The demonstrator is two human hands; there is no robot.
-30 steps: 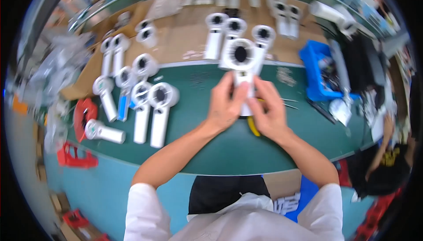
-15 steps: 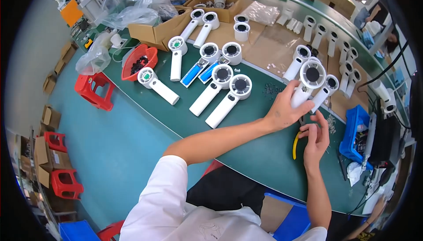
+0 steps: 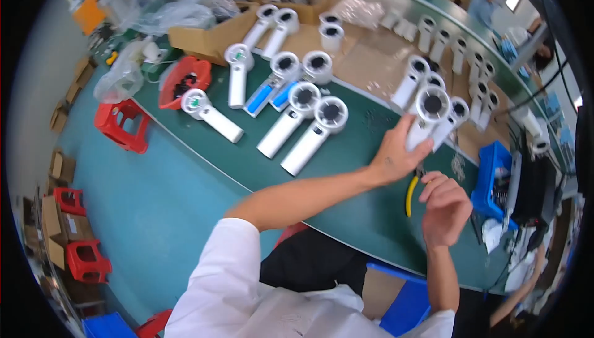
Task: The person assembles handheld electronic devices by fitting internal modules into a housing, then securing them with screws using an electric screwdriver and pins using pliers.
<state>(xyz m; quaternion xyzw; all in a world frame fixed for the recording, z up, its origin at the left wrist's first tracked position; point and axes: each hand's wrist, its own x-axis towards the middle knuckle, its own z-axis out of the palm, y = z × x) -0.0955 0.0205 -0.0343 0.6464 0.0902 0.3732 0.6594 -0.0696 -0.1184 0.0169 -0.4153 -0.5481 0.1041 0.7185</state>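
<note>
My left hand [image 3: 393,154] grips the handle of a white handheld fan [image 3: 432,104], its round grille head tilted up. More white fans stand close behind and beside it, one [image 3: 410,81] to the left and one [image 3: 450,121] to the right. Below the held fan, my right hand [image 3: 447,211] is closed with curled fingers; whatever might be in them is hidden. Yellow-handled pliers [image 3: 409,196] lie on the green table just left of that hand. Small dark screws [image 3: 377,120] and a pile of pale small parts [image 3: 458,166] are scattered nearby.
More white fans [image 3: 314,137] lie left of centre, two with blue cells exposed [image 3: 260,98]. A red basket [image 3: 206,72] of black parts and a cardboard box [image 3: 198,40] sit at the far left. A blue bin [image 3: 494,152] is at right.
The whole view has shifted slightly and blurred. My right hand has drawn its fingers in and turned, a little away from the fan. My left hand still holds the fan.
</note>
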